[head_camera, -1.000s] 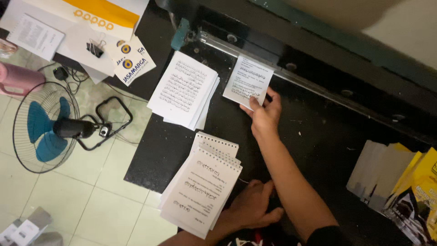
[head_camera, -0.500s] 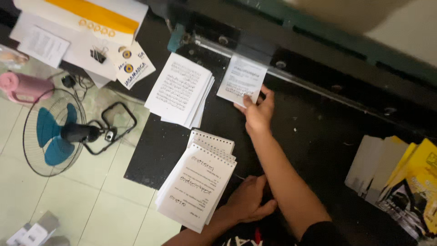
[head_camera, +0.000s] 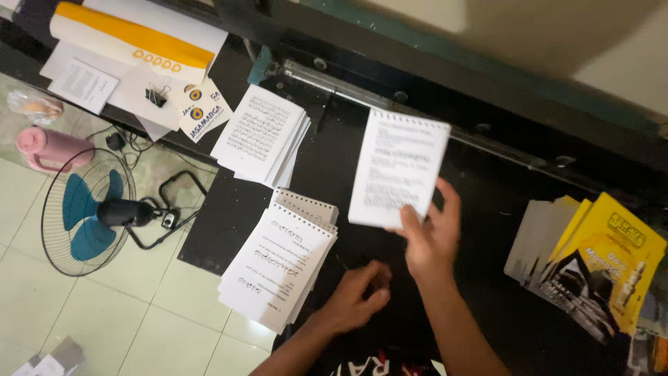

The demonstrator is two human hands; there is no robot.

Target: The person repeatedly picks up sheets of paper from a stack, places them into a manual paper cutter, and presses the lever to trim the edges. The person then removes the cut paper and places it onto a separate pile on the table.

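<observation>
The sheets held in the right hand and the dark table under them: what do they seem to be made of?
The sheets look like plain matte white paper: thin, printed, with a row of punched holes along the top edge. The table looks like black painted or coated metal, dull with small scuffs, though the picture leaves this open.

White punched sheets (head_camera: 398,170), yellow booklets (head_camera: 612,261)

The scene is dim, with soft, even light and no hard shadows. The black worktop (head_camera: 480,209) swallows detail and turns murky toward its far edge. The pale floor tiles (head_camera: 104,313) at the left are the brightest area. White pages held by the right hand (head_camera: 431,240) are motion-blurred, their print unreadable. The top right corner is smeared and out of focus.
</observation>
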